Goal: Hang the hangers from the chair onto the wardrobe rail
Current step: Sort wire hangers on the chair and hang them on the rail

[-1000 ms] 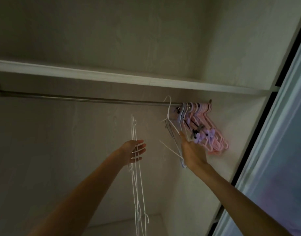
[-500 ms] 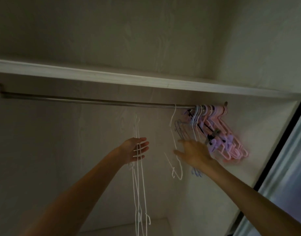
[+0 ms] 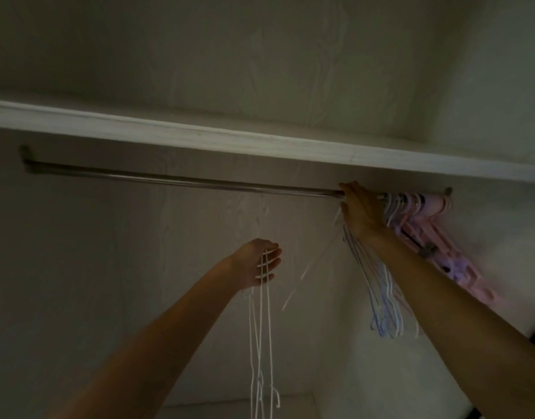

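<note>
Now the right hand (image 3: 361, 211) has risen from the dangling hangers to the wardrobe rail (image 3: 181, 181), fingers curled over it beside the pink hangers (image 3: 435, 234) bunched at the far right, so another white hanger (image 3: 314, 267) seems just hooked on. Lower left, the left hand (image 3: 257, 263) stays raised, fingers hooked through several white wire hangers (image 3: 261, 343) still waiting.

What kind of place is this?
Most likely the inside of a wardrobe: a metal rail runs under a white shelf, and pink hangers hang bunched at its right end.
</note>
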A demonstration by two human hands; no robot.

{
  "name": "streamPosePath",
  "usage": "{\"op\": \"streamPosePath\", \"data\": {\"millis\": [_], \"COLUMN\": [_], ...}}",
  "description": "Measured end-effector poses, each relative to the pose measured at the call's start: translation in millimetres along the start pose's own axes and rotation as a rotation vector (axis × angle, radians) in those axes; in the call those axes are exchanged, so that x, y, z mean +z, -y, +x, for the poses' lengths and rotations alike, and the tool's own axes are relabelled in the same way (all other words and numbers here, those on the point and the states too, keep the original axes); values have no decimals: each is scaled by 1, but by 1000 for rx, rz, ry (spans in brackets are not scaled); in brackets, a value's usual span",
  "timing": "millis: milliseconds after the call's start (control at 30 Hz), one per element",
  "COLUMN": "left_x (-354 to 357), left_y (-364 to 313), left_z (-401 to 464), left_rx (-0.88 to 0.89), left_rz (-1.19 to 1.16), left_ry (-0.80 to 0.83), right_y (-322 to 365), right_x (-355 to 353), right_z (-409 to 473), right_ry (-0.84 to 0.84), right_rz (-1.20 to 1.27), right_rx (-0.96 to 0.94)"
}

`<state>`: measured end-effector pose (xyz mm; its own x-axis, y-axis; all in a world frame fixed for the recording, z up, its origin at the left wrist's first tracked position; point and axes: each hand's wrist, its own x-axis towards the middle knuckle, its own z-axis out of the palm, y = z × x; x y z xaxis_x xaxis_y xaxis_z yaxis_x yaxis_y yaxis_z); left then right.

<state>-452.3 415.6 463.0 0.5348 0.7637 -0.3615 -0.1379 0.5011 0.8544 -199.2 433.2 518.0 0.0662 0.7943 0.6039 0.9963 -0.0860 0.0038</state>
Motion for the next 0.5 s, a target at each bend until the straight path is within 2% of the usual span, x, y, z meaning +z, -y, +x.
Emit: {"op": "streamPosePath", "data": {"millis": [100, 200, 300, 500], "left_x": [0, 1, 0, 7], "left_y": [-4, -6, -4, 0], "left_z": [-1, -1, 2, 5], "left_rx": [-4, 22, 41, 79], "left_rz": [8, 19, 23, 18], "left_ry": [29, 44, 91, 76], "right_y": [-26, -48, -54, -47], "right_x": [-2, -7, -15, -18], "right_z": [-5, -4, -5, -12], "right_ry": [-50, -2, 45, -218], "right_rz": [16, -129, -129, -181], "right_rx": [-13, 22, 93, -13]}}
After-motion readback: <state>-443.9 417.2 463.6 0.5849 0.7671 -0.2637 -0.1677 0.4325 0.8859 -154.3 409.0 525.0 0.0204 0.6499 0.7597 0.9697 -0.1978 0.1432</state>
